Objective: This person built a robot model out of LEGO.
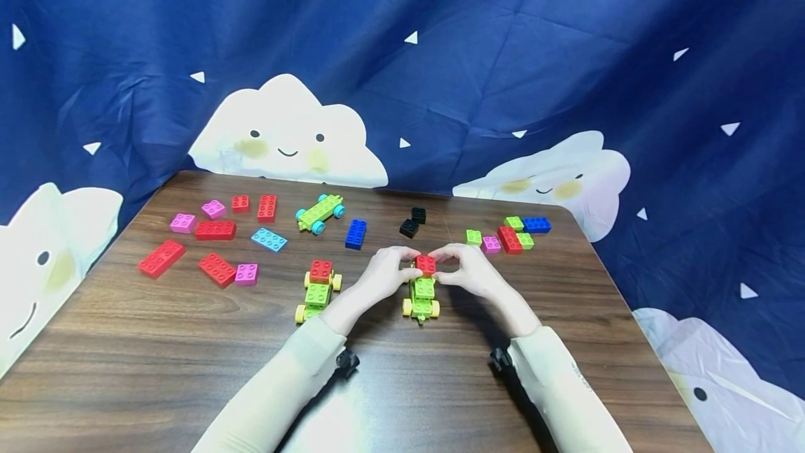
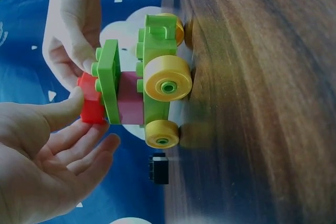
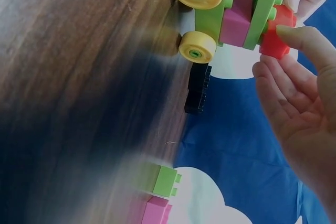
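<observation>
At the left of the worktop (image 1: 377, 390), red and pink bricks (image 1: 215, 231) lie scattered around a light-blue plate (image 1: 269, 239). To their right and nearer the person stands one toy car (image 1: 317, 294), topped with a red block; beyond it sits a green base with blue wheels (image 1: 320, 213), and just beside that a dark-blue brick (image 1: 355, 234).

Next comes the left hand (image 1: 383, 275). Its thumb and forefinger come close together and pinch a small red brick (image 1: 425, 265) from the left, while the other fingers spread loosely below, touching little or nothing.

The red brick is between the two hands, at the fingertips, on top of a second car. There it sits at the far end of a green plate (image 2: 108, 82), whose nearer studs are bare; under the plate is a pink block (image 2: 130, 98), on a green chassis (image 2: 156, 66) with yellow wheels. Two black bricks (image 1: 409, 228) lie beyond.

On the right, the right hand (image 1: 473, 272) mirrors the left: thumb and forefinger grasp the red brick, the remaining fingers half extended. Farther right lies a cluster of green, pink, red and blue bricks (image 1: 509, 240).
</observation>
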### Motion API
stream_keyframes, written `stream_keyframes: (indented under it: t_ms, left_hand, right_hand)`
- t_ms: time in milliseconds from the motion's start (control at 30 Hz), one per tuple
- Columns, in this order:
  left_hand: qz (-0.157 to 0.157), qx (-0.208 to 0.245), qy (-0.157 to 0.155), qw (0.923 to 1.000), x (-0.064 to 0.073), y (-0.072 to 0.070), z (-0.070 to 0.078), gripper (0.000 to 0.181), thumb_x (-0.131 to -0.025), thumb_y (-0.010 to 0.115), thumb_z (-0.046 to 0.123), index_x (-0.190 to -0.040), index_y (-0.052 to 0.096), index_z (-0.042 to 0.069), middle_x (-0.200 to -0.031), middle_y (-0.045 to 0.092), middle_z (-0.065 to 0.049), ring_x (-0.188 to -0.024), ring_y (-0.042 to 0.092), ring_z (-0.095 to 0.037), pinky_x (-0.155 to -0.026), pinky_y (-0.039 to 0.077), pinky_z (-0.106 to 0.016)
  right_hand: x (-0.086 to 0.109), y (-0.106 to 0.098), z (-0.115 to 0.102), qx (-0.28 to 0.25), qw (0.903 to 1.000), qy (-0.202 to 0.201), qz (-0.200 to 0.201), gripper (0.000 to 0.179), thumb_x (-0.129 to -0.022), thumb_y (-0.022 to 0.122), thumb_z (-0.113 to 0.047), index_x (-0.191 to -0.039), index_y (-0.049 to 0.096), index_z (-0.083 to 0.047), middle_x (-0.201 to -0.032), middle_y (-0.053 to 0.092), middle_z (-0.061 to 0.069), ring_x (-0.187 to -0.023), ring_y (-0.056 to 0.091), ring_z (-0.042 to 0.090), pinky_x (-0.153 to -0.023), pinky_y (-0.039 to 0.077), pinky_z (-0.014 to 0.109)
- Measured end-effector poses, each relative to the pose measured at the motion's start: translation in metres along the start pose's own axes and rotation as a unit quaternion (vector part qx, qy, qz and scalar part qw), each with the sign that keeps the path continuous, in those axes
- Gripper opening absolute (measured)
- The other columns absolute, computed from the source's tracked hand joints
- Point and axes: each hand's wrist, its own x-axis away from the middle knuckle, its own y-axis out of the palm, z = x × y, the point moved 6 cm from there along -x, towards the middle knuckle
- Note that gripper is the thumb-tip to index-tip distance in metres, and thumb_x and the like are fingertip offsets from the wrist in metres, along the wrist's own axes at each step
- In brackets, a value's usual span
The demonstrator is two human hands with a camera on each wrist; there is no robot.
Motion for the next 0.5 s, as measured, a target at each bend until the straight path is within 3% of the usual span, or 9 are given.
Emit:
stream_keyframes:
  t_ms: [500]
  left_hand:
    - [-0.005, 0.011, -0.012, 0.9999, -0.0044, -0.0005, -0.0048, 0.038, -0.089, 0.072, 0.022, -0.123, 0.067, 0.004, -0.121, 0.069, -0.01, -0.118, 0.062, -0.025, -0.1, 0.048, -0.041]
  right_hand:
    - [0.0001, -0.0002, -0.0026, 0.006, 0.9999, 0.008, -0.01, 0.033, -0.082, 0.076, -0.009, -0.114, 0.07, -0.001, -0.107, 0.072, 0.013, -0.101, 0.067, 0.027, -0.092, 0.053, 0.045]
